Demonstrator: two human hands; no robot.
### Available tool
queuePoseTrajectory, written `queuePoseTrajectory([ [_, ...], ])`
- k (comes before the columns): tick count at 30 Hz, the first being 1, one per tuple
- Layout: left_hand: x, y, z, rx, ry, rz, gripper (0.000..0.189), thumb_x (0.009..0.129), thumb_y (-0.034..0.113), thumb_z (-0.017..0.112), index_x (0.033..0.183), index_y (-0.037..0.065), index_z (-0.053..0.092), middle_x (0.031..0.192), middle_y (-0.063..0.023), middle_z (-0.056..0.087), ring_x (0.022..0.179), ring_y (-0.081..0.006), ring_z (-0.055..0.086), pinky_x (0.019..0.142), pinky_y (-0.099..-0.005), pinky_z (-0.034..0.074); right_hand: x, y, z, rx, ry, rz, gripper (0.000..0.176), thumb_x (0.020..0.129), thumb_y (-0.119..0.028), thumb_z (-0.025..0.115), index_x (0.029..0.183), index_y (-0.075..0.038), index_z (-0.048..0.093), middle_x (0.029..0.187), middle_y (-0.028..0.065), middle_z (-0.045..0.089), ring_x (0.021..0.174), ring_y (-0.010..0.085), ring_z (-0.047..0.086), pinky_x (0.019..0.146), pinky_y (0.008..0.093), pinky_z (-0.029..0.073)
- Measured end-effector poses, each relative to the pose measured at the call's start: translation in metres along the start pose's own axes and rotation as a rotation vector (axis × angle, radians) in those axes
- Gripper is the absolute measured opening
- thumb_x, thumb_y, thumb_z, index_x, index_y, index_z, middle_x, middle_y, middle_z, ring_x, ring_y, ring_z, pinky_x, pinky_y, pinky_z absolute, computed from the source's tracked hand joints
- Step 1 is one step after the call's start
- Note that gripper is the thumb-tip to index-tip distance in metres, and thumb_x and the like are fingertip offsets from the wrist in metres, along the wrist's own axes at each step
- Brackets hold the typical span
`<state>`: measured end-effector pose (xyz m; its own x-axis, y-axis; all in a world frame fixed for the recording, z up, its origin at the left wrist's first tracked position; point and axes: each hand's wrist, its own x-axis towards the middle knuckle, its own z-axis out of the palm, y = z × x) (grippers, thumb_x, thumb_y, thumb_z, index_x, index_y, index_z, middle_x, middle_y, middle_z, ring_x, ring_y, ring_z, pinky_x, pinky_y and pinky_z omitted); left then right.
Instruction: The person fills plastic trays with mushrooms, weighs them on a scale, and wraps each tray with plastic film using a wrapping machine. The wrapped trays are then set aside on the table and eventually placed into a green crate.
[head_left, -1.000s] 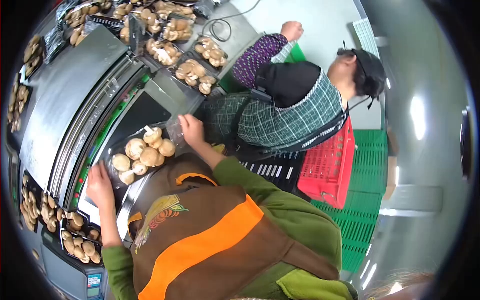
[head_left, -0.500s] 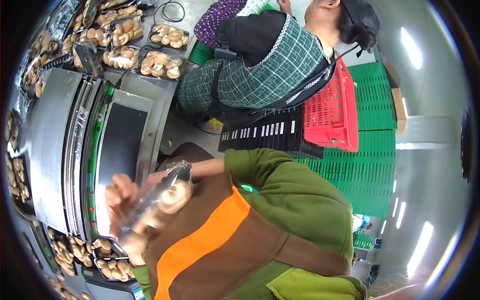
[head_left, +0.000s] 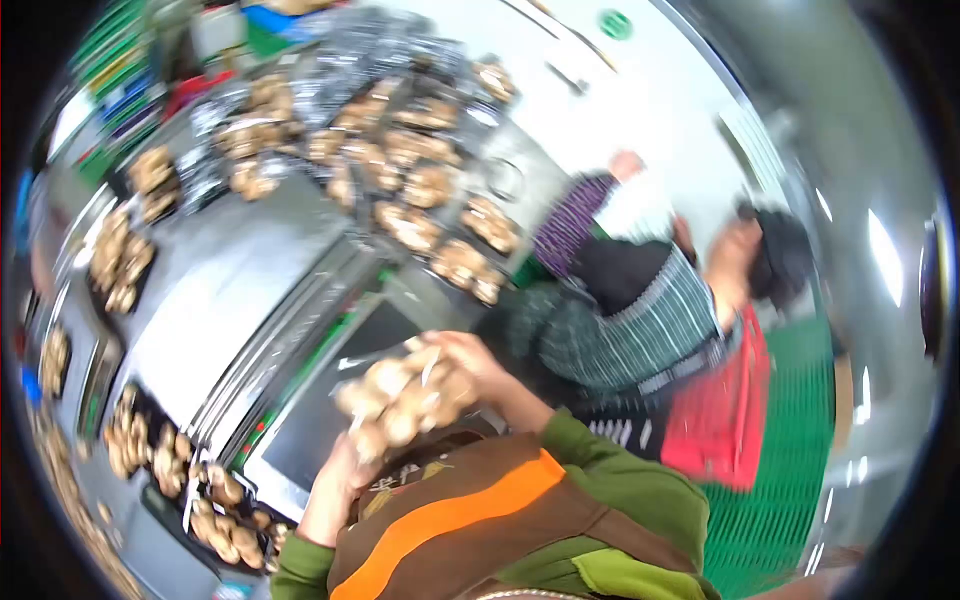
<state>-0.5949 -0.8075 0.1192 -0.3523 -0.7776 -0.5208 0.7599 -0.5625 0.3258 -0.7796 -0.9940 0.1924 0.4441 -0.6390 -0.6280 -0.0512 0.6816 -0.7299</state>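
"What is largest near the grip?"

"The machine point(head_left: 240, 300), just beyond both hands. A co-worker point(head_left: 620, 310) stands near, to the grip's right; a wide swing might bump that person."

"Where is the pack of mushrooms point(head_left: 405, 400)?"

"Between the 2 hands, in front of the apron point(head_left: 470, 525). The right hand point(head_left: 470, 360) pinches 1 end; the left hand point(head_left: 345, 470) clasps the opposite end, its fingers blurred."

"What could go wrong?"

"Uneven pressure could tilt the pack, and a hard squeeze could bruise its contents. Blur hides whether the wrap is tight; if loose, 1 mushroom could slip out below the grip."
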Motion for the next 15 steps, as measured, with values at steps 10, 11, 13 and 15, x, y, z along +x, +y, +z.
queuePoseTrajectory([
  [10,-0.087,0.136,0.002,0.395,0.535,0.791,0.032,0.091,0.020,0.058,0.117,0.001,0.057,0.106,-0.0116,0.065,0.097,-0.0195,0.062,0.083,-0.0317,0.050,0.148,-0.072,0.018,0.539,-0.056,-0.374,0.044,0.097,-0.038,0.045,0.121,-0.002,0.052,0.101,0.0084,0.063,0.086,0.0168,0.060,0.072,0.0280,0.049],
  [11,-0.098,0.153,-0.019,0.418,0.654,0.906,0.031,0.090,0.021,0.060,0.113,0.001,0.059,0.103,-0.0102,0.065,0.095,-0.0181,0.062,0.082,-0.0319,0.050,0.157,-0.078,0.054,0.490,-0.039,-0.288,0.040,0.096,-0.037,0.049,0.116,-0.002,0.055,0.093,0.0079,0.064,0.080,0.0159,0.059,0.067,0.0270,0.047],
  [13,-0.122,0.201,-0.055,0.289,0.838,1.066,0.029,0.091,0.022,0.060,0.110,0.000,0.060,0.094,-0.0063,0.063,0.088,-0.0136,0.060,0.077,-0.0256,0.048,0.183,-0.088,0.125,0.213,-0.170,-0.291,0.029,0.095,-0.030,0.052,0.110,-0.005,0.057,0.089,0.0047,0.062,0.072,0.0126,0.055,0.062,0.0242,0.043],
  [15,-0.132,0.250,-0.103,0.196,0.981,1.168,0.033,0.092,0.029,0.059,0.108,0.001,0.061,0.093,-0.0054,0.064,0.086,-0.0133,0.060,0.077,-0.0265,0.047,0.223,-0.097,0.196,0.024,-0.290,-0.238,0.027,0.095,-0.026,0.053,0.110,-0.004,0.059,0.093,0.0061,0.063,0.077,0.0132,0.056,0.066,0.0262,0.042],
])
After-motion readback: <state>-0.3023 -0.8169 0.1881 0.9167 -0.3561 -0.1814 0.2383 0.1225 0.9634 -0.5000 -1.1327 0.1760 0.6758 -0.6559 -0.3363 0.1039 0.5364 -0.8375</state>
